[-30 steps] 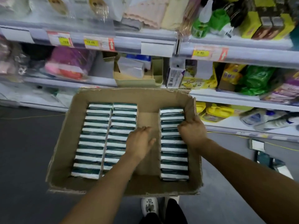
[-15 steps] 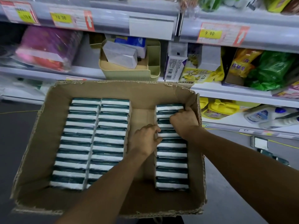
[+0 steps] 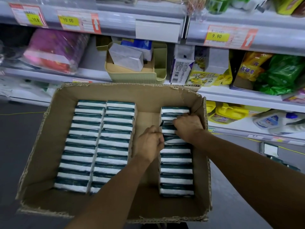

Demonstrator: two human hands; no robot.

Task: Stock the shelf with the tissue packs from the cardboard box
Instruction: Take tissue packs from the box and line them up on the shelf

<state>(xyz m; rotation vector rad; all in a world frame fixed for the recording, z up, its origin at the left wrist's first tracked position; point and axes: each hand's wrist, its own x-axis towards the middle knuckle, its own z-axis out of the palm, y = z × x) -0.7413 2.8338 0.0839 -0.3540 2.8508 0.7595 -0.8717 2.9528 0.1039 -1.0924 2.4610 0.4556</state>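
I am seeing a green bin (image 3: 132, 75) sitting beside a purple bag (image 3: 54, 50), yellow bottles (image 3: 226, 113) standing lower right.

Inside the cardboard box (image 3: 49, 146), a bare lane of floor runs between the two left rows of tissue packs (image 3: 99, 142) and the right row (image 3: 176, 162). The left hand (image 3: 148, 144) fills its middle. The box's torn right wall (image 3: 206, 146) crowds the right hand (image 3: 188, 126).

right hand (image 3: 188, 126) fingertips — hidden among tissue packs (image 3: 175, 162) | top shelf goods (image 3: 217, 4) — cropped
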